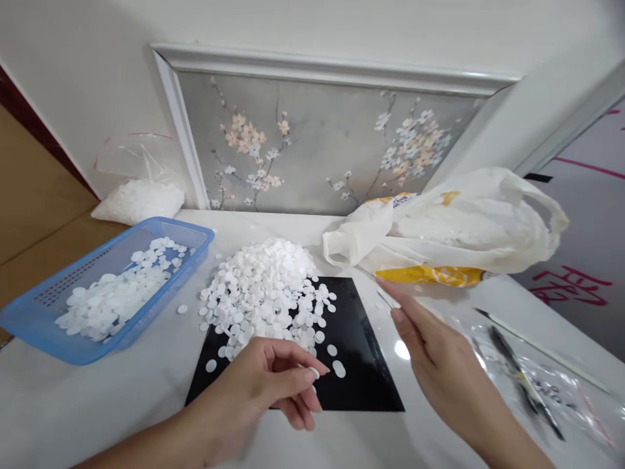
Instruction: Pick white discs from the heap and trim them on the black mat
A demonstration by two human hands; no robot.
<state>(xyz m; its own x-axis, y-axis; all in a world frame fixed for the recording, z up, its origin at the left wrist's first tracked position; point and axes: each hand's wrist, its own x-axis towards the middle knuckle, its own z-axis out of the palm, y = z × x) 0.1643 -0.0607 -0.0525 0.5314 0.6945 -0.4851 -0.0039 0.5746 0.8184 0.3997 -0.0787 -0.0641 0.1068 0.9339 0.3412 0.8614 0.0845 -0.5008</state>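
A large heap of small white discs (263, 286) lies on the table and partly on a black sheet (366, 355). Over the sheet's front part, my left hand (280, 381) pinches a white disc (314, 373) between thumb and fingers. To the right of the sheet is my right hand (430, 352), its fingers closed together and pointing toward the plastic bag. A thin metallic tip (385, 298) shows by its fingertips; the rest of that item is hidden. A few single discs (338, 369) lie on the black sheet between the hands.
At left stands a blue basket (195, 257) holding more discs, with a clear bag of white pieces (141, 200) behind it. A white and yellow plastic bag (454, 228) lies back right. Pens (527, 378) and clear plastic sleeves (561, 391) lie at right.
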